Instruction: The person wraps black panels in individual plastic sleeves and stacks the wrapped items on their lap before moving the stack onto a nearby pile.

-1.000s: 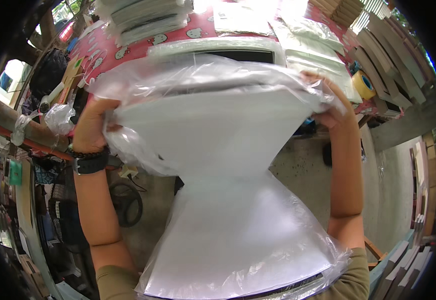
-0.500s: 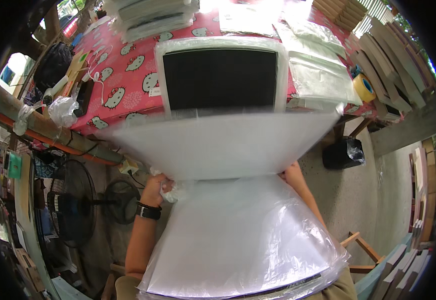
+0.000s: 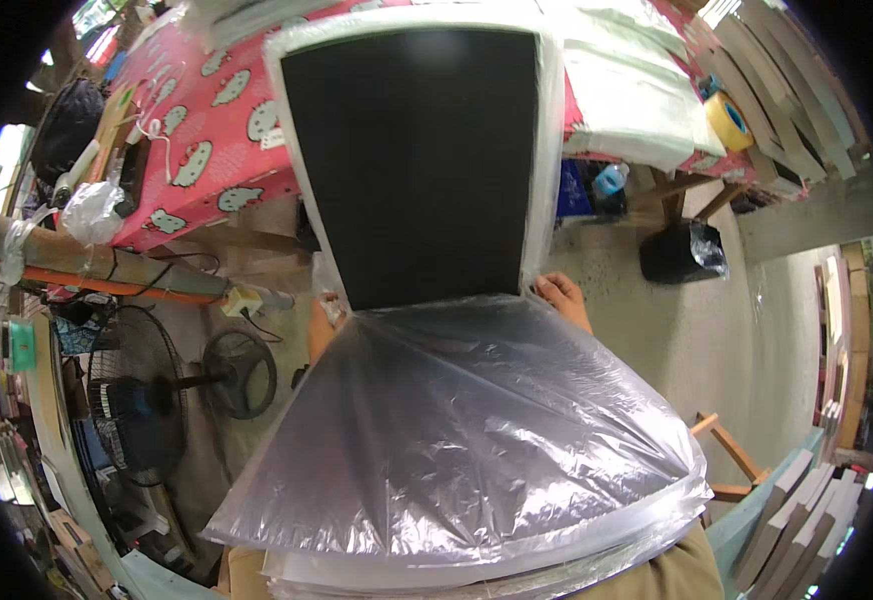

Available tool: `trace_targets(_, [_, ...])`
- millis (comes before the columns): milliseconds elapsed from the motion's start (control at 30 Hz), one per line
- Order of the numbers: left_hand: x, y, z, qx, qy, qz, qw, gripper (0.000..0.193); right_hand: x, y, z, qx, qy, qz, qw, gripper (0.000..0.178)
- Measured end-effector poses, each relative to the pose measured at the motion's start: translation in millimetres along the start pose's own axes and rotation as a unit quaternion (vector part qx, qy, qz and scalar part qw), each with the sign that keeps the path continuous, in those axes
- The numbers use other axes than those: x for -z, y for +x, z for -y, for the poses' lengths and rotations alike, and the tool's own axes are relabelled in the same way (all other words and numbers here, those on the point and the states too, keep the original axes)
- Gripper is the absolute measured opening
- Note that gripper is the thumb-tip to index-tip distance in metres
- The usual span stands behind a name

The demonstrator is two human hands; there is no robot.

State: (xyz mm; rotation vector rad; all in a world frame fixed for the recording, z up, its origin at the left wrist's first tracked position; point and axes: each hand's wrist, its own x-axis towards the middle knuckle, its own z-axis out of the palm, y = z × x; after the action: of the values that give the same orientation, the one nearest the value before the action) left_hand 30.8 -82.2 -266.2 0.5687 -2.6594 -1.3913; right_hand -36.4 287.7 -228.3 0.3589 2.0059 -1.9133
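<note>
A tall black rectangular panel edged in clear plastic (image 3: pixel 417 170) is blocking the straight way to the pink cartoon-patterned bench (image 3: pixel 232 145). Bare grey concrete floor (image 3: pixel 642 330) is giving open room between the right grip (image 3: pixel 562 297) and a black bin (image 3: pixel 670 255). Leftward, a grey pipe (image 3: pixel 162 272) and a black caged fan (image 3: pixel 135 400) are crowding the passage. A glossy translucent plastic sheet (image 3: pixel 477 430) is covering the lap, hiding whatever clearance is perhaps remaining underneath.

left hand (image 3: pixel 323 325): mostly behind the plastic bag (image 3: pixel 447 430)
right hand (image 3: pixel 563 298): wrist's kinda covered too
wrapped stack (image 3: pixel 247 18) beyond left hand: chopped up top
</note>
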Motion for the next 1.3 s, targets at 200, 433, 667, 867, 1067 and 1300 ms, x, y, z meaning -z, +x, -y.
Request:
trace_targets(200, [2.3, 6.8, 38.7, -0.042, -0.008, -0.018, 0.999, 0.031, -8.9, -20.1, 37.9, -0.055, -0.069, 0.137, 0.987, 0.022])
trace_targets(433, [8.1, 3.0, 10.6, -0.015, -0.092, -0.016, 0.996, 0.039, -8.3, -10.9, 30.7, -0.053, 0.108, 0.137, 0.983, 0.026])
trace_targets(667, [8.3, -5.1, -10.6, 0.026, -0.154, -0.008, 0.988, 0.038, -24.9, -12.0, 49.2, -0.062, -0.114, 0.127, 0.983, 0.028])
trace_targets(867, [12.1, -8.2, -9.7, -0.022, -0.102, -0.024, 0.994, 0.036, -9.4, 0.7, 60.2, -0.062, -0.029, 0.307, 0.949, 0.021])
trace_targets(1067, [3.3, -3.7, -5.9, -0.034, -0.046, -0.025, 0.998, 0.029, -6.3, 32.1, -18.2, 0.012, 0.046, 0.083, 0.995, 0.015])
trace_targets(1300, [-2.9, 0.8, 5.1, -0.018, 0.049, -0.059, 0.997, 0.021, -31.2, 23.2, -23.8, 0.149, -0.380, -0.126, 0.904, 0.015])
